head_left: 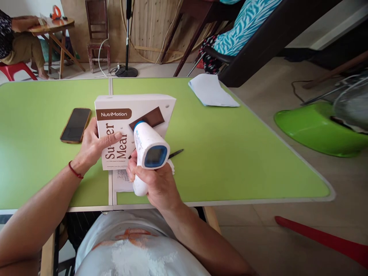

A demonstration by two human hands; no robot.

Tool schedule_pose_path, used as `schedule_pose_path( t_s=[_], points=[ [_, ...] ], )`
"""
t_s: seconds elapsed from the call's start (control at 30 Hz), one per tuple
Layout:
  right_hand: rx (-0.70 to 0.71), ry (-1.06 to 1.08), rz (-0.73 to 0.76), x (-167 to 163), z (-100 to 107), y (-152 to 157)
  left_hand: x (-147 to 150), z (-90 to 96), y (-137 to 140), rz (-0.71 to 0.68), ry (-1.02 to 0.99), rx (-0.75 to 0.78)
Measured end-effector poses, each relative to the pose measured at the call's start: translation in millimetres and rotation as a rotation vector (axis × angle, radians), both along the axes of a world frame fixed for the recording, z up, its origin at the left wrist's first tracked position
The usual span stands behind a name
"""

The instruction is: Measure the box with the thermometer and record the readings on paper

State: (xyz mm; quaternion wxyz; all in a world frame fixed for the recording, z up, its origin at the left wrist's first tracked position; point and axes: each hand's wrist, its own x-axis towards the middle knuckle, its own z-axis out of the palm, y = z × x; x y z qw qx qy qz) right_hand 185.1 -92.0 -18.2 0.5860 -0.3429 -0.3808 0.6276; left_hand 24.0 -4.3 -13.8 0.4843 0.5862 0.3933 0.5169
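Observation:
My left hand (96, 142) grips the left side of a white box (115, 132) printed "NutriMotion", its thumb across the front and the other fingers behind. The box is tilted up over the green table. In my right hand (156, 182) is a white and blue infrared thermometer (149, 149), held by its handle. Its blue-rimmed front end points at the brown picture on the box, and its small screen faces me. I cannot tell whether it touches the box. Printed paper (122, 182) and a dark pen (176, 153) lie partly hidden behind my hands.
On the green table (230, 165), a phone (76, 125) lies left of the box and a stack of white paper (212, 90) at the far right. A black stand (127, 57) rises beyond the table. Another person's hand (25, 23) rests on a small round table.

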Motion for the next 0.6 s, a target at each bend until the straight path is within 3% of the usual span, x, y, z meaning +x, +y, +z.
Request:
schedule_pose_path(
  t_s=[0.2,0.3,0.43,0.5,0.6],
  points=[
    [0.051,0.011,0.050,1.0,-2.8,-2.6,-0.6,-1.6,-0.1,0.008,0.005,0.017],
    [0.078,-0.123,0.022,15.8,4.3,-8.1,0.5,1.8,-2.0,-0.011,-0.068,0.034],
    [0.325,-0.466,-0.103,68.4,20.9,1.4,-0.6,6.4,-0.7,0.015,-0.136,0.142],
    [0.459,-0.803,-0.210,101.7,24.9,19.4,-3.0,4.9,3.9,0.050,-0.122,0.215],
    [0.427,-1.234,-0.188,141.7,15.2,56.1,-7.1,-2.1,14.0,0.060,-0.076,0.287]
  ],
)
